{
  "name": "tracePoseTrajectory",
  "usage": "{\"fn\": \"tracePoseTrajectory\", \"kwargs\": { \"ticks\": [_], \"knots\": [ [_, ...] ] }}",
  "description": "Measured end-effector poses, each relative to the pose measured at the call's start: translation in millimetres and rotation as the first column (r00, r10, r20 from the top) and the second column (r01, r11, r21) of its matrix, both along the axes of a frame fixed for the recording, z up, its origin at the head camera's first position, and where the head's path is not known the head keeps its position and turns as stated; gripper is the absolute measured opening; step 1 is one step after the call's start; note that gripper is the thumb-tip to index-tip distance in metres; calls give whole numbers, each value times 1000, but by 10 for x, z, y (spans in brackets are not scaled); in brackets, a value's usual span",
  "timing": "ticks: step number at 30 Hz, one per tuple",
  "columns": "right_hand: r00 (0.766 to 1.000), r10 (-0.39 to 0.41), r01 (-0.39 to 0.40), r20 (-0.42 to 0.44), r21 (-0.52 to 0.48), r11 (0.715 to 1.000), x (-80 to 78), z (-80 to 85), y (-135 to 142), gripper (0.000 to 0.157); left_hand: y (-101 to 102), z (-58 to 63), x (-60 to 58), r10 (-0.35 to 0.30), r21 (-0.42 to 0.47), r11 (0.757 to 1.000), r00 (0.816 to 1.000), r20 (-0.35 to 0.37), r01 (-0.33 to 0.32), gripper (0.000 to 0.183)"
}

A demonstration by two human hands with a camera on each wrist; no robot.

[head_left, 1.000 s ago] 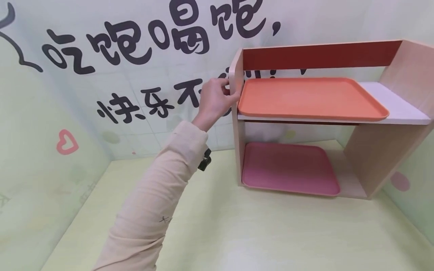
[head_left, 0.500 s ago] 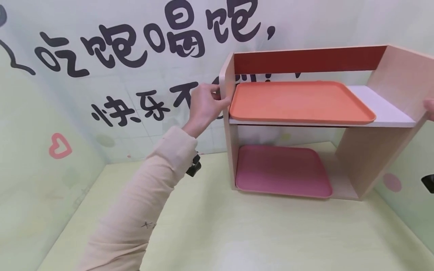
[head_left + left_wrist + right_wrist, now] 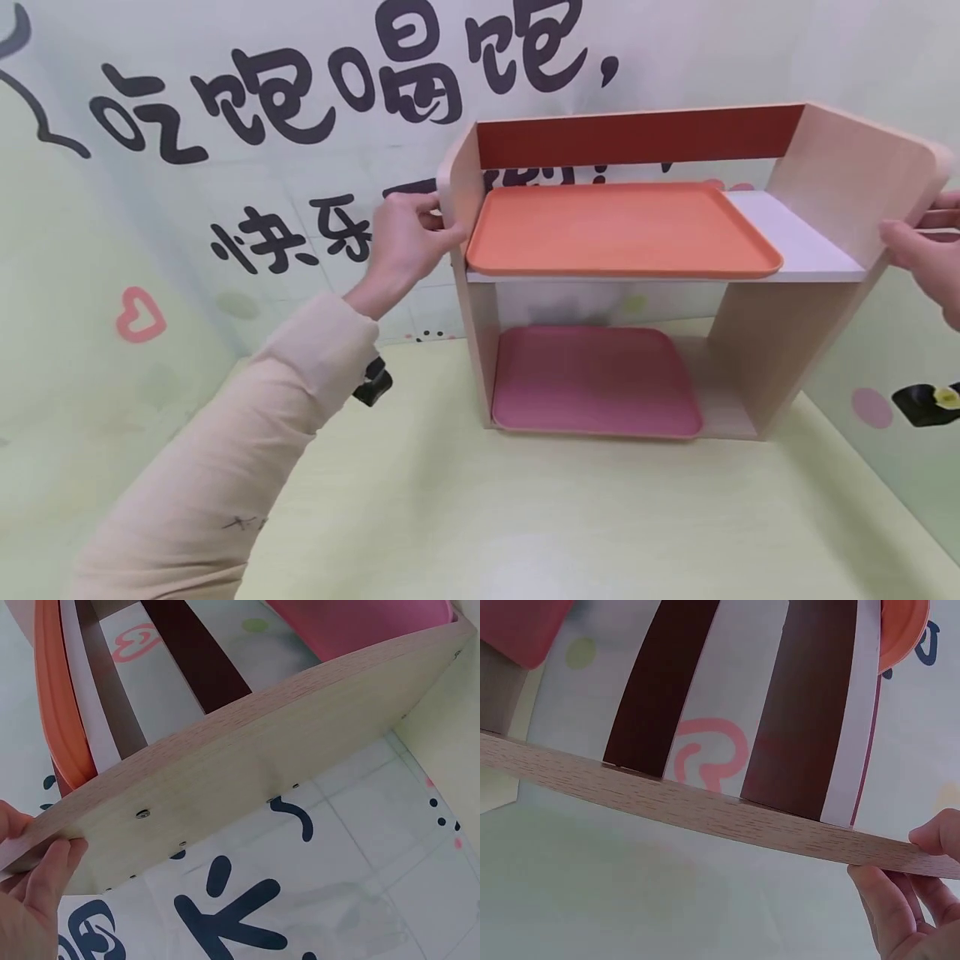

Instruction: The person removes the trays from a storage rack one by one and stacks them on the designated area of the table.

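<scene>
A two-tier wooden shelf (image 3: 783, 354) stands on the table. My left hand (image 3: 408, 242) pinches the upper front edge of its left side panel, thumb on the inner face and fingers on the outer. On the opposite panel my right hand (image 3: 930, 258) grips the edge the same way, partly cut off by the frame. In the right wrist view that hand (image 3: 915, 907) has thumb and fingers on either side of the panel edge. An orange tray (image 3: 626, 229) lies on the upper board, and a pink tray (image 3: 596, 379) lies on the bottom one.
The pale green table (image 3: 525, 508) extends in front of the shelf. Behind is a white wall (image 3: 675, 50) with large dark lettering. Side walls bound the table left and right; the right one (image 3: 862, 467) is near the shelf.
The shelf, with both trays on it, has shifted left along the table, my left hand moving with it. My right hand has come in from the right and taken hold of the right panel.
</scene>
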State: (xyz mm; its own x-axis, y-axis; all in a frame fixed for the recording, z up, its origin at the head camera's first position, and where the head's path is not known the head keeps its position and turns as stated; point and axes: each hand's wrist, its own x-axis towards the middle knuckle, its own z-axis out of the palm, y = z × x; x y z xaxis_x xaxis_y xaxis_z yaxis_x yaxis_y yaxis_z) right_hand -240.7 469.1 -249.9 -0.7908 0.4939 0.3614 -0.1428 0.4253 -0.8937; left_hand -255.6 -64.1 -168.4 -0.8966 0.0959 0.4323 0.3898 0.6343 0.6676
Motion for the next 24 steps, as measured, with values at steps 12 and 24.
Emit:
{"fn": "tracePoseTrajectory", "kwargs": {
  "ticks": [12, 24],
  "knots": [
    [995, 59, -74, 77, 207, 976, 488, 496, -1362, 19, -596, -1, 157, 125, -25, 992, 991, -52, -126, 28],
    [972, 230, -234, 46, 162, 959, 252, 480, -1946, 33, -1240, -16, 320, 234, -40, 971, 971, -55, -236, 36]
  ]
}}
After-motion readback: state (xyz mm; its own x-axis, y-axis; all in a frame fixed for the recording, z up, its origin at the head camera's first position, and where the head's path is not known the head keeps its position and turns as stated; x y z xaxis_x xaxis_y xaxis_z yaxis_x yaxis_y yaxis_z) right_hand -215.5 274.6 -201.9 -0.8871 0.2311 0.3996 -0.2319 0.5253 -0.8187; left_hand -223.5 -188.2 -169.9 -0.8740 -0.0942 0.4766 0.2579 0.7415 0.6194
